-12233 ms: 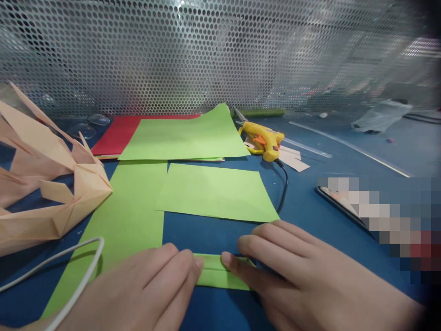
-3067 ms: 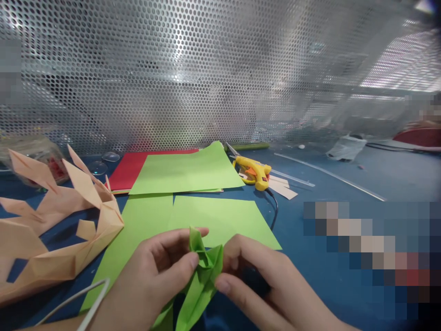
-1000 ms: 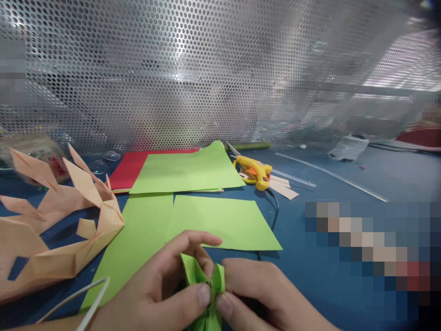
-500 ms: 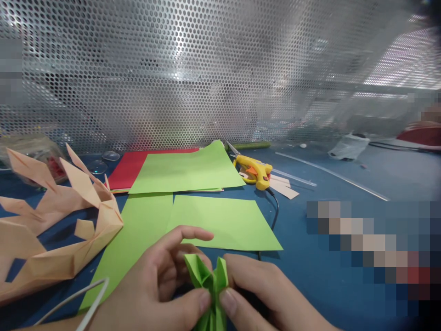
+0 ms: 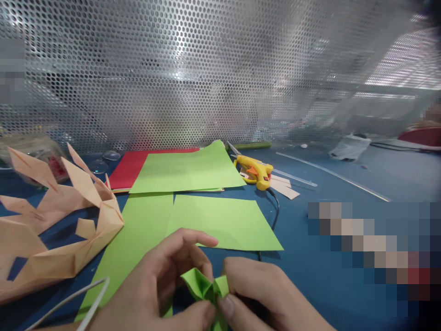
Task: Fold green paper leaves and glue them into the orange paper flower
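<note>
A small folded green paper piece is pinched between my two hands at the bottom middle, its two upper flaps spread apart. My left hand grips its left side with the thumb in front, while the index finger stretches out above. On the right side, my right hand holds it between thumb and curled fingers. The lower part of the piece runs out of view. Just beyond my hands lies a flat light green sheet, and a long green strip reaches down past my left wrist.
Folded peach paper shapes stand joined at left. Behind the sheets is a red and green paper stack, with a yellow hot glue gun and scissors beside it. Clear glue sticks lie right. A perforated metal panel rises behind.
The folded green piece has dropped slightly and its upper flaps now tilt more outward. Both hands keep hold of it, the left thumb a little lower.
</note>
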